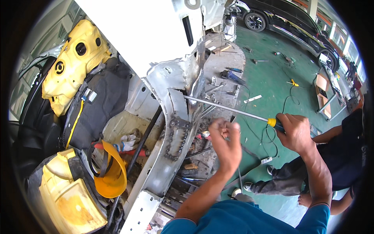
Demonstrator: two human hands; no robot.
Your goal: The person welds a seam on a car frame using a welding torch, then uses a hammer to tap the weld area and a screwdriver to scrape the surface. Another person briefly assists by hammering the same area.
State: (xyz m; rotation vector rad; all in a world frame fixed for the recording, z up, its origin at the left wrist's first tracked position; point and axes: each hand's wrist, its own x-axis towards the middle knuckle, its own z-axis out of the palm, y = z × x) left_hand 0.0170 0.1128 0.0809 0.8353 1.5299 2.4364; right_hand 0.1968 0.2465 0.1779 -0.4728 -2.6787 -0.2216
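My right hand (296,130) is wrapped round the yellow-and-dark handle of a long screwdriver (233,110). Its thin metal shaft reaches left to a bare-metal car body pillar (177,107), with the tip at the edge of a cut panel piece there. My left hand (226,146) is raised beside the pillar, below the shaft, touching neither. Its fingers are loosely curled and slightly blurred, the thumb stands apart, and nothing shows between them. Lower on the pillar runs a rough, dark outline of weld spots (177,138).
A yellow hard hat (113,175), gloves (130,141) and yellow foam pieces (76,66) lie inside the car body. A blue grinder (233,77) and loose tools lie on the grey platform (222,58). Another person (335,152) stands at right. Cables cross the green floor (265,89).
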